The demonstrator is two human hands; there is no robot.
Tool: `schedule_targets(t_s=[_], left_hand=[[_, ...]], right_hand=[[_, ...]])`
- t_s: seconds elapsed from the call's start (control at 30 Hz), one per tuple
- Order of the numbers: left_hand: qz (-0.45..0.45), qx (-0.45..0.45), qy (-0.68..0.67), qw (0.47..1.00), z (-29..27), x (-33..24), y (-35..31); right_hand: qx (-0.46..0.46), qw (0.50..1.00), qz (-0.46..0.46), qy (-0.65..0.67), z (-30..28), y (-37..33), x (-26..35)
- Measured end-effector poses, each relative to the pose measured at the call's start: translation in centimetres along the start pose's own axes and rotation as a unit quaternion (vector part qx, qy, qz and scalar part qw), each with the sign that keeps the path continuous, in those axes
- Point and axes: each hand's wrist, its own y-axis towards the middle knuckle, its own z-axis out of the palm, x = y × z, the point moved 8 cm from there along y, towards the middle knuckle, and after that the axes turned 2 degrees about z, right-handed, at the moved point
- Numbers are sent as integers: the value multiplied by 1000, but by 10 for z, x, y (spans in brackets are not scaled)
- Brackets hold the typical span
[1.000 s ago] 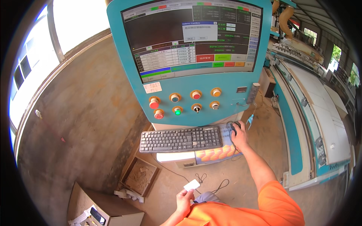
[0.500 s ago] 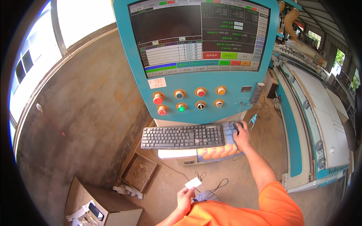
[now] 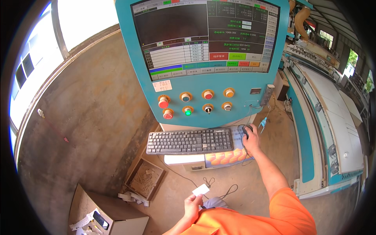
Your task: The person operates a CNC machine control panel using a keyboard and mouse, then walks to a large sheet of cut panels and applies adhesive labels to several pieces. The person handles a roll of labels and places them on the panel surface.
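Here we are at the shelf [image 3: 184,160], and the right hand [image 3: 252,141] is curled over the dark mouse [image 3: 246,131], palm down, fingers wrapped close around it. That mouse sits at the far right corner of the shelf, on a printed mouse pad [image 3: 225,158] with orange hexagons showing along its near edge. Just to the left of hand and mouse lies the black keyboard [image 3: 190,141], running along the shelf toward its left edge, its right end overlapping the pad, and neither hand is on the keys.

Over to the left hand [image 3: 191,206]: it's down below the near edge of the shelf, close to the body, with a small white card [image 3: 201,190] pinched narrow between thumb and fingers. The card pokes up from the fingertips, well apart from the mouse, a looped cable [image 3: 229,192] showing on the floor [image 3: 256,196] beyond it.

Beyond the keyboard rises the teal panel [image 3: 243,113], two rows of buttons across it, a green one [image 3: 188,112] glowing, and above them the lit screen [image 3: 172,25].
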Motion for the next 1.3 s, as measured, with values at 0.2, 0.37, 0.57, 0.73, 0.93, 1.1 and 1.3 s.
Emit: schedule_targets(t_s=[0.2,0.37,0.57,0.73,0.93,1.1,1.3], left_hand=[[7,2,9,1000,-5,4,3],[15,3,19,1000,-6,7,5],[8,-5,1,1000,-6,5,4],[10,4,5,1000,-7,7,4],[13,7,-4,1000,-6,8,5],[13,6,-4,1000,-4,5,4],[8,11,-9,1000,-5,7,5]], right_hand=[[14,1000,8,-1,1,0,1],[16,1000,2,-5,2,1,-1],[22,1000,3,20,2,2,1],[21,1000,1,23,3,1,-1],[29,999,8,29,6,1,-3],[22,1000,4,22,4,2,-1],[23,1000,5,11,2,2,0]])
